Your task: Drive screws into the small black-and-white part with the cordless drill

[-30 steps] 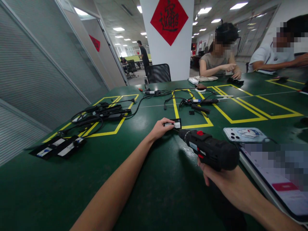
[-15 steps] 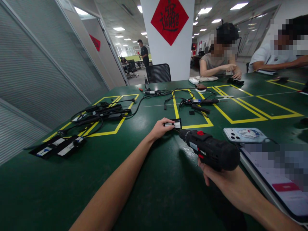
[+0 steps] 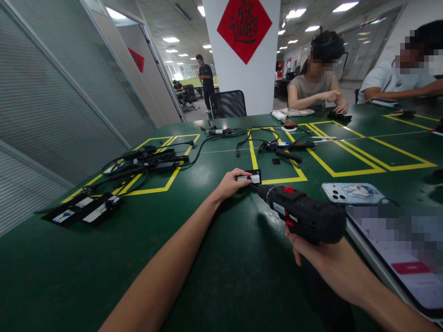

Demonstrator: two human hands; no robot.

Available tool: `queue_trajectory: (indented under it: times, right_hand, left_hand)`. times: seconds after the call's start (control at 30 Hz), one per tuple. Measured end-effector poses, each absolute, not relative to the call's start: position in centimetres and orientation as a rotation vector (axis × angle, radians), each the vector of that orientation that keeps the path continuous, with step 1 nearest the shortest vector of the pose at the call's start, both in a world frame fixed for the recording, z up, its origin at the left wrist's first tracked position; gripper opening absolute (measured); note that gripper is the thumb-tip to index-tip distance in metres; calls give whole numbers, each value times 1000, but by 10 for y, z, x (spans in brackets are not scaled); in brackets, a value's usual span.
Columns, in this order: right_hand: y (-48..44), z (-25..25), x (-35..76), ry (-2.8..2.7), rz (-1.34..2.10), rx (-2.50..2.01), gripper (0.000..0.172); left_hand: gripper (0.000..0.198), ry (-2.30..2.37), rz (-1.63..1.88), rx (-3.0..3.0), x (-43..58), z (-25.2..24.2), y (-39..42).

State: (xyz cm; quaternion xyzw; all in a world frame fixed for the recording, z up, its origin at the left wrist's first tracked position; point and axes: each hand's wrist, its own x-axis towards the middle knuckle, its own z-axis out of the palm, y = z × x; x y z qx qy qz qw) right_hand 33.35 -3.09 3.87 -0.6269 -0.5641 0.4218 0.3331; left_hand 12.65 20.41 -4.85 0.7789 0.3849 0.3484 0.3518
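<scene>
My right hand (image 3: 308, 246) is wrapped round the grip of a black cordless drill (image 3: 301, 210) with red switches. The drill points left and away from me, its bit reaching the near edge of a small black box-like piece with a white label (image 3: 256, 177). On the green table, my left hand (image 3: 232, 183) grips that piece from its left side, fingers over the top. Whether the bit touches the piece or a screw is too small to tell. My left fingers hide part of the piece.
Black cables and adapters (image 3: 148, 161) lie at the left, near black pieces with white labels (image 3: 98, 210). A soldering-iron-like tool (image 3: 294, 145) lies beyond my hands. A phone (image 3: 353, 193) and a tablet-like screen (image 3: 391, 249) are at the right. Two people sit across the table.
Both my hands, the drill and the black piece stay practically in place. Across the table, the person at the far right has shifted their arms slightly.
</scene>
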Motion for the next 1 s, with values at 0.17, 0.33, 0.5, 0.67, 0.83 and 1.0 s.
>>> queue_trajectory:
  times: [0.17,0.33,0.5,0.67,0.83,1.0]
  right_hand:
    - [-31,40,334,-1494,1092,-1635,30]
    - [-31,37,333,-1493,1029,-1631,27]
    - [-32,35,331,-1481,970,-1649,28]
    - [-31,38,332,-1493,985,-1679,33]
    - [-30,42,335,-1536,1059,-1666,27]
    - [-31,42,335,-1514,1094,-1644,28]
  left_hand:
    - [32,988,895,2020,126,-48,203]
    - [31,979,892,2026,125,-46,203]
    - [31,980,893,2019,126,-47,203]
    - [30,982,896,2013,126,-46,202]
    - [31,981,898,2014,126,-46,202]
    - [31,979,900,2012,126,-48,204]
